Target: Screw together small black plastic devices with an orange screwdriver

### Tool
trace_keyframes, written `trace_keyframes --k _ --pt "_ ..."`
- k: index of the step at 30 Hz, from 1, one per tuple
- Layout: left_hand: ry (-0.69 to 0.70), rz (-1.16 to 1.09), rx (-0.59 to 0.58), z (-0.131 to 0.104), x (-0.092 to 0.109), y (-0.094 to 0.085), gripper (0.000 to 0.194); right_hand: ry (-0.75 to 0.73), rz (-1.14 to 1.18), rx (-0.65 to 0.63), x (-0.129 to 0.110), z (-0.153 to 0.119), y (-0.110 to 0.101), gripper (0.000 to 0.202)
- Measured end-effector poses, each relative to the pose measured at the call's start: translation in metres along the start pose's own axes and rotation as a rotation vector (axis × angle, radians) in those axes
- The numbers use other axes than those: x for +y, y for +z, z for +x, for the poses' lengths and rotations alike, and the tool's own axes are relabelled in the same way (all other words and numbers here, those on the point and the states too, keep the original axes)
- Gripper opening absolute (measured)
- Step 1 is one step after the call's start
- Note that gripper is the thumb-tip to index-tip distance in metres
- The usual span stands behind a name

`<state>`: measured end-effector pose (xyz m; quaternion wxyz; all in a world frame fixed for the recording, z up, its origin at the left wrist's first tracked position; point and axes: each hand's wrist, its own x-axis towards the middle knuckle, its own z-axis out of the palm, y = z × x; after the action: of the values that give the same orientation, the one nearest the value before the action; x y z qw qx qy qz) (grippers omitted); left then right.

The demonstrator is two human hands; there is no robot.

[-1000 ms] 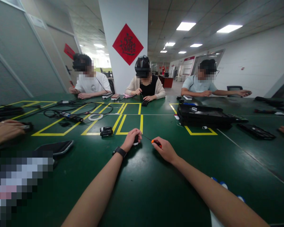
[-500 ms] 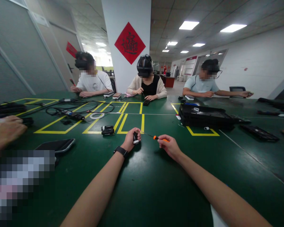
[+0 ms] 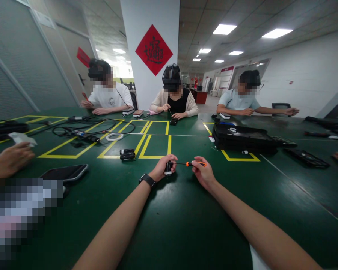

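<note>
My left hand point(image 3: 163, 168), with a dark watch point(image 3: 147, 180) at its wrist, is closed around a small black cylindrical piece with a white end point(image 3: 168, 169). In my right hand point(image 3: 203, 171) is a screwdriver point(image 3: 189, 164) with an orange and black handle, held in the fingertips. Its thin shaft points left and its tip meets the black piece or the fingers around it; exact contact is too small to tell. Two similar black cylindrical pieces point(image 3: 127, 154) lie on the green table point(image 3: 169, 225), beyond and left of my left hand.
Cables point(image 3: 84, 131) and a white ring point(image 3: 114, 137) lie at left. A black open case point(image 3: 243, 138) stands at right, near a dark flat device point(image 3: 306, 158). A phone point(image 3: 64, 173) is near left, beside a co-worker's hand point(image 3: 14, 159). Three people sit across the table.
My left hand has moved right with the black piece, closing the gap to the screwdriver. The screwdriver now lies nearly level. At left, a co-worker's hand has risen with something white.
</note>
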<state>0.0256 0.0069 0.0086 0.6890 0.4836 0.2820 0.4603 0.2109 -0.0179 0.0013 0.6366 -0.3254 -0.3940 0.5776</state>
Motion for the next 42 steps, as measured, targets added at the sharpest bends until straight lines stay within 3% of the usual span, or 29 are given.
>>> trace_keyframes --k 11,19,23,31,35,42 --pt "0.054 0.056 0.029 0.001 -0.003 -0.001 0.026 -0.021 0.024 0.008 0.003 0.002 -0.002 0.027" --pt "0.086 0.125 0.040 0.002 -0.004 -0.001 0.024 -0.156 -0.084 0.069 -0.004 -0.008 0.007 0.025" --pt "0.078 0.180 0.042 0.001 -0.004 0.002 0.025 -0.198 -0.168 -0.029 -0.009 -0.015 0.013 0.015" --pt "0.059 0.145 0.050 0.001 -0.002 0.002 0.025 -0.241 -0.480 -0.156 -0.010 -0.032 0.014 0.019" --pt "0.074 0.137 0.045 0.001 -0.002 0.001 0.025 -0.342 -0.556 -0.229 -0.012 -0.036 0.017 0.012" --pt "0.060 0.161 0.044 0.002 -0.003 0.000 0.025 -0.234 -0.515 -0.187 -0.010 -0.035 0.022 0.014"
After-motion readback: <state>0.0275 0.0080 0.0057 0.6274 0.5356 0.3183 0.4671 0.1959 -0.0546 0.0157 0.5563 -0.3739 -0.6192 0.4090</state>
